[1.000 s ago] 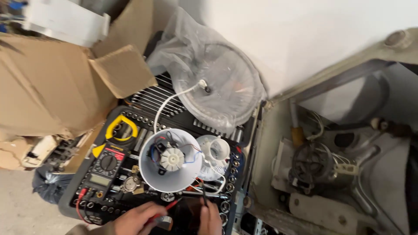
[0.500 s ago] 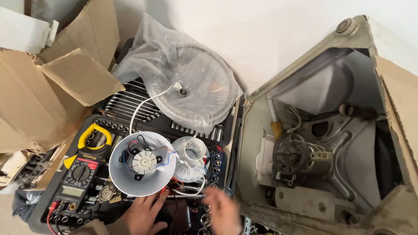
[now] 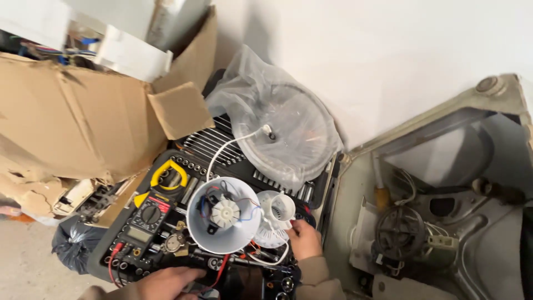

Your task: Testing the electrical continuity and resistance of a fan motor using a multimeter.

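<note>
My left hand (image 3: 166,280) lies at the bottom edge over the black tool case (image 3: 183,145), fingers curled where a red test lead (image 3: 221,271) runs into it. My right hand (image 3: 302,239) is further up, its bent fingers touching the rim of a small white round part (image 3: 276,208). Whether it grips that part is hidden. Between the hands a white bowl-shaped housing (image 3: 222,239) holds a small motor with a white fan wheel (image 3: 226,212). A white cable (image 3: 227,147) runs from it toward the back.
A yellow-and-black multimeter (image 3: 147,216) and a yellow clamp meter (image 3: 166,175) lie on the case. A round grille in a clear plastic bag (image 3: 283,133) leans behind. A torn cardboard box (image 3: 72,122) stands left, an opened appliance with a motor (image 3: 400,233) right, a black bag (image 3: 69,247) lower left.
My right hand has moved up from the bottom edge to the small white part. My left hand stays low by the red lead. The view has swung back to the left.
</note>
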